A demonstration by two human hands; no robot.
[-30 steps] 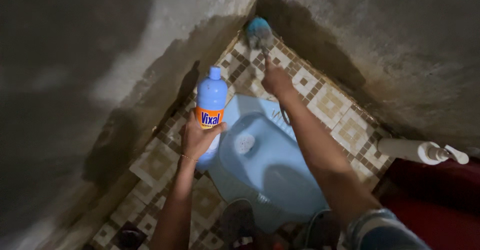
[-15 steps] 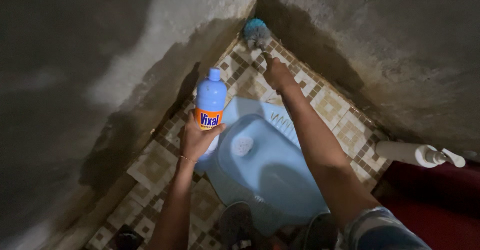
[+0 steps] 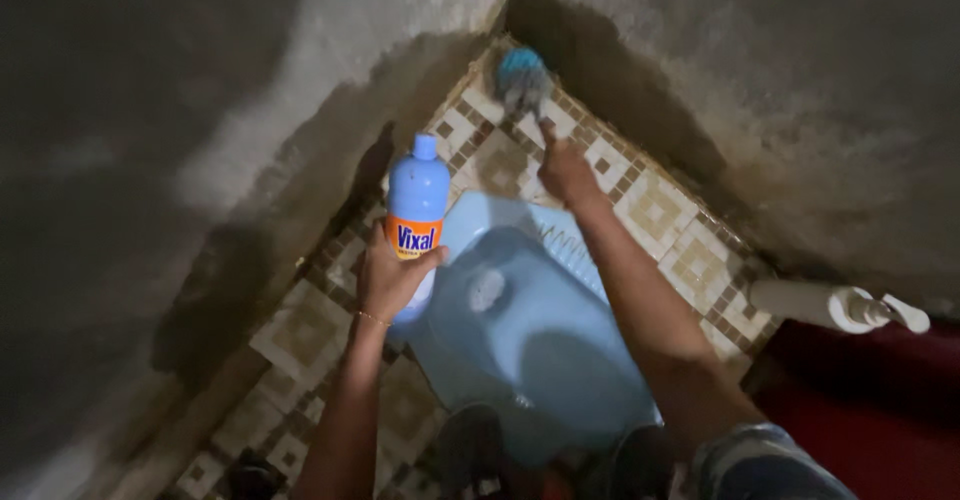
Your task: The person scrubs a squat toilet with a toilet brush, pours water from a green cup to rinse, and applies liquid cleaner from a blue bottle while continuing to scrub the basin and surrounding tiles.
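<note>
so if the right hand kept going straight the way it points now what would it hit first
Probably the blue brush head it already holds out ahead of the right hand, then the tiled floor in the corner under the concrete wall. Depth is hard to judge.

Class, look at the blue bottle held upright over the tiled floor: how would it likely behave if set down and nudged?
The bottle, tall and narrow in the left hand, would probably tip easily. Being round-bodied, it would likely roll once down. It looks like smooth plastic, so perhaps slippery when wet, but unlikely to shatter.
</note>
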